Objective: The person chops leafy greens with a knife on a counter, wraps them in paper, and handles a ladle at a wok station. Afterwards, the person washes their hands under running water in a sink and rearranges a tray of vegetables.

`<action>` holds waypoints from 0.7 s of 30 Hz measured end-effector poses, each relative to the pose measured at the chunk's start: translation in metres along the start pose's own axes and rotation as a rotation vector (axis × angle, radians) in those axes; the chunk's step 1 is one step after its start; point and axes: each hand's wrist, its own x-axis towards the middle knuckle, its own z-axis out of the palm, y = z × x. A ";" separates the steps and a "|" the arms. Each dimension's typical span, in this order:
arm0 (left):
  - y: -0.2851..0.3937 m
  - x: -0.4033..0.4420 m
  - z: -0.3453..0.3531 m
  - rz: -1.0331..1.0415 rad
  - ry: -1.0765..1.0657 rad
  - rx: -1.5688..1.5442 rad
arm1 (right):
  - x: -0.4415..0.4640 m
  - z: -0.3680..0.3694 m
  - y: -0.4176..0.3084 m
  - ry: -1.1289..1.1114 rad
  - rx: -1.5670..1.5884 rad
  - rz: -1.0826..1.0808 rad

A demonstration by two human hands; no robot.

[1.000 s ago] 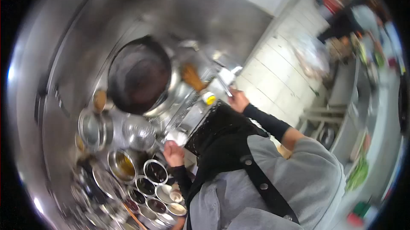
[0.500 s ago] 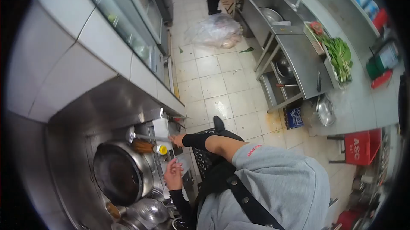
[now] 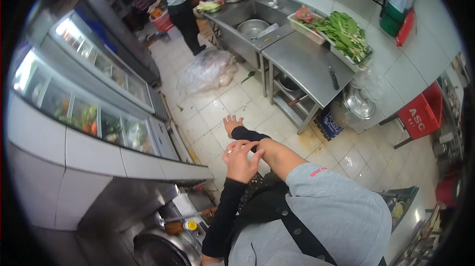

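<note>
My right hand (image 3: pixel 231 126) is held out over the tiled floor with its fingers spread, holding nothing. A black arm sleeve (image 3: pixel 249 136) covers that wrist and part of the forearm. The curled fingers of my left hand (image 3: pixel 241 161) are at the forearm end of this sleeve and seem to grip its edge. Below, at the stove, a ladle (image 3: pixel 185 215) lies with its handle pointing right. Beside it are a brown bottle with a yellow cap (image 3: pixel 190 225) and a wok (image 3: pixel 161 251), partly cut off by the frame's bottom edge.
A steel table (image 3: pixel 309 63) holds a knife (image 3: pixel 333 78) and trays of leafy greens (image 3: pixel 344 33). It adjoins a sink (image 3: pixel 277 16). A plastic bag (image 3: pixel 210 70) lies on the floor near another person (image 3: pixel 183 14). Glass-door fridges (image 3: pixel 89 103) stand left; a red stool-like bin (image 3: pixel 415 115) stands right.
My right hand has left the ladle handle and moved up and right, fingers now spread. My left hand has risen to the right arm's sleeve. The view has turned toward the sink and fridges.
</note>
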 end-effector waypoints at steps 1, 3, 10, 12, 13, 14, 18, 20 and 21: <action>0.005 0.020 0.019 0.004 -0.055 0.011 | 0.013 -0.009 0.028 0.100 -0.003 0.042; 0.022 0.063 0.041 -0.029 -0.128 -0.080 | 0.029 -0.054 0.085 0.092 -0.021 0.106; 0.049 0.175 0.139 0.123 -0.118 -0.002 | 0.068 -0.072 0.265 0.405 -0.145 0.350; 0.053 0.201 0.163 0.173 -0.070 0.054 | 0.065 -0.095 0.298 0.429 -0.166 0.389; 0.056 0.215 0.170 0.240 -0.050 0.114 | 0.069 -0.105 0.314 0.438 -0.182 0.421; 0.059 0.227 0.176 0.305 -0.032 0.175 | 0.073 -0.114 0.328 0.445 -0.197 0.451; 0.071 0.282 0.183 0.542 0.098 0.158 | 0.103 -0.157 0.388 0.429 -0.148 0.572; 0.066 0.319 0.188 0.635 0.097 -0.040 | 0.125 -0.176 0.421 0.414 -0.142 0.630; 0.063 0.334 0.185 0.629 0.046 -0.212 | 0.138 -0.181 0.438 0.426 -0.151 0.657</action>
